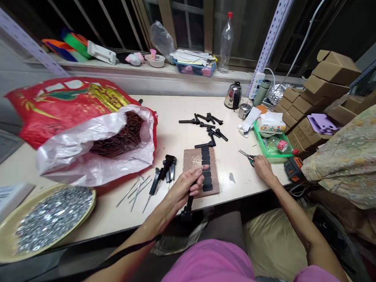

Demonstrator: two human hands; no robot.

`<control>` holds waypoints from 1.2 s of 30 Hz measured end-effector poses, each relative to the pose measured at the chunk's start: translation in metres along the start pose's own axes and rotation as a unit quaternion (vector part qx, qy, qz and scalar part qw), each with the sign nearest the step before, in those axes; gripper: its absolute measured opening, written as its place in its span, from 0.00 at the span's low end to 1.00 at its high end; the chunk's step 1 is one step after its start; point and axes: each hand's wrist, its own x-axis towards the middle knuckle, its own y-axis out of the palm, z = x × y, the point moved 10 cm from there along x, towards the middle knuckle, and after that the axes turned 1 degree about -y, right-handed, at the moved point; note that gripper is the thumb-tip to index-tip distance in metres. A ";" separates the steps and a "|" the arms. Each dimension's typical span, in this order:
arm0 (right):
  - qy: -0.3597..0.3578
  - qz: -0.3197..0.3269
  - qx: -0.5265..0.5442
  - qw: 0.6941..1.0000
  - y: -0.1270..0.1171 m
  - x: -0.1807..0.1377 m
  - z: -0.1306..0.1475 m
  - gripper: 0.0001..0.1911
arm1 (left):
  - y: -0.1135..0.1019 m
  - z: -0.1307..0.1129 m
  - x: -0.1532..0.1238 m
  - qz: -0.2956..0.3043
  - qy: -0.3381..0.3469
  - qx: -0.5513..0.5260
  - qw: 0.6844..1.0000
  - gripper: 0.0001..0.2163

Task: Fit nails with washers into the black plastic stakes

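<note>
My left hand point(190, 183) is closed around a black plastic part point(187, 211), whose wider end hangs below my fingers past the table edge. Between thumb and forefinger there may be something tiny and pale, too small to name. Beneath that hand lies a brown board point(192, 156) with a column of black rounded pads point(207, 180) and pale specks on it. To the right, my right hand point(262, 167) has its fingers closed at the handles of scissors point(246, 155), whose blades point left over the table.
Several black parts point(210, 125) lie behind the board; others with metal rods point(164, 170) lie left. A red sack point(73, 113) of dark screws and a bowl point(93, 201) of washers stand left. A green basket point(260, 143), kettle point(233, 96) and cardboard boxes point(326, 88) occupy the right.
</note>
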 end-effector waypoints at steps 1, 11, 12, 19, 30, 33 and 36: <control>-0.004 -0.001 0.008 1.000 0.001 0.001 0.000 0.08 | 0.001 0.000 0.001 0.000 0.007 0.009 1.000 0.21; 0.056 0.083 0.689 0.717 0.012 -0.032 0.051 0.24 | -0.003 -0.009 0.008 -0.034 0.115 0.106 0.987 0.17; 0.054 0.108 0.721 0.682 0.013 -0.037 0.064 0.28 | -0.004 -0.009 0.009 -0.035 0.119 0.107 0.986 0.17; -0.189 -0.044 0.460 0.866 -0.039 -0.064 0.110 0.17 | -0.006 -0.010 0.010 -0.045 0.133 0.146 0.979 0.20; -0.313 -0.218 0.067 0.922 -0.067 -0.084 0.147 0.18 | -0.004 -0.008 0.011 -0.072 0.128 0.169 0.975 0.21; -0.307 -0.204 0.056 0.928 -0.063 -0.082 0.147 0.19 | -0.001 -0.009 0.010 -0.067 0.128 0.174 0.974 0.21; -0.305 -0.177 0.068 0.933 -0.058 -0.081 0.146 0.20 | 0.003 -0.010 0.010 -0.059 0.129 0.179 0.974 0.19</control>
